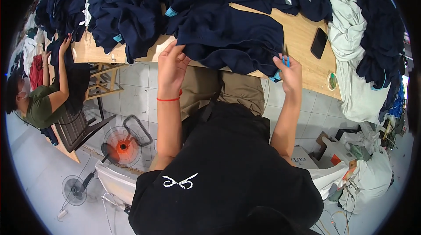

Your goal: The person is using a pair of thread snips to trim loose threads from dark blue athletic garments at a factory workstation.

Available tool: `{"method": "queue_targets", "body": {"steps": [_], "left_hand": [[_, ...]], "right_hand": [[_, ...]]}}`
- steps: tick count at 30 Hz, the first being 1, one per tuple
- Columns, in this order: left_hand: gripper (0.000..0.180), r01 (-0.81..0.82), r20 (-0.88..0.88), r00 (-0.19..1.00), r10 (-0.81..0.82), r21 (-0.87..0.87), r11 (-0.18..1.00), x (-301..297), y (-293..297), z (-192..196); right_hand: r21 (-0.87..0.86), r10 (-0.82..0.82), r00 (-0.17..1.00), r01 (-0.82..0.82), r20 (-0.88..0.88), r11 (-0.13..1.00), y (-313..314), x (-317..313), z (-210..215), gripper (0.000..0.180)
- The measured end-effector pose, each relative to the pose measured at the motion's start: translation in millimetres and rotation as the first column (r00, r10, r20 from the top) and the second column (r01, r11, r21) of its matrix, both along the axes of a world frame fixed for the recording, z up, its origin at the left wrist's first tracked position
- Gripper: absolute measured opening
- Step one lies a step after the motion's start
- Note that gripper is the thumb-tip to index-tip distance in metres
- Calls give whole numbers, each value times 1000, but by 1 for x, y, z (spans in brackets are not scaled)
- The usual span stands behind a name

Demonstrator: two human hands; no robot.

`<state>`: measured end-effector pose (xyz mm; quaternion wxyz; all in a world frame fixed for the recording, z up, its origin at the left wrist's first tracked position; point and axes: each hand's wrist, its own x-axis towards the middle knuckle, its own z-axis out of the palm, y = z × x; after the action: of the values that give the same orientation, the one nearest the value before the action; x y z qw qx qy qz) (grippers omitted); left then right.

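A dark navy garment (232, 29) lies spread over the near edge of the wooden table, its lower edge hanging in folds. My left hand (172, 64) pinches the garment's left edge between thumb and fingers. At the opposite end, my right hand (289, 73) closes thumb and fingertips on the right corner. A small bright blue item (286, 61) shows among the right fingers; I cannot make out what it is. Light blue trim (276, 76) peeks out beneath that corner. A red string circles my left wrist.
Piles of navy garments (123, 16) cover the back and left of the table (307, 70). A black phone (319, 43) and pale cloth (346, 29) are at the right. A co-worker (44, 99) handles dark fabric at far left. Fans (123, 146) and boxes (335, 154) stand on the floor.
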<state>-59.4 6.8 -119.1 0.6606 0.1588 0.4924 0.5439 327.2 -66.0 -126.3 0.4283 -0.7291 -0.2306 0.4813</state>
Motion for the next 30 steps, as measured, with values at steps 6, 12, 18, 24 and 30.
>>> {"method": "queue_targets", "body": {"steps": [6,12,18,24,30], "left_hand": [[28,109,595,804,-15,-123,986,-30,4,14],[35,197,764,637,-103,-33,980,-30,5,26],[31,141,604,788,-120,14,990,-5,4,36],[24,239,170,960,-223,-80,968,9,1,-28],[19,195,220,956,-192,9,981,31,-18,-25]], "right_hand": [[216,70,440,291,-895,932,-27,39,-7,13],[359,174,374,513,-911,780,-10,18,36,22],[599,181,741,346,-647,723,-15,10,65,13],[356,-108,936,-20,336,934,-13,-7,35,19],[239,41,632,-352,774,905,12,-52,43,30]]}}
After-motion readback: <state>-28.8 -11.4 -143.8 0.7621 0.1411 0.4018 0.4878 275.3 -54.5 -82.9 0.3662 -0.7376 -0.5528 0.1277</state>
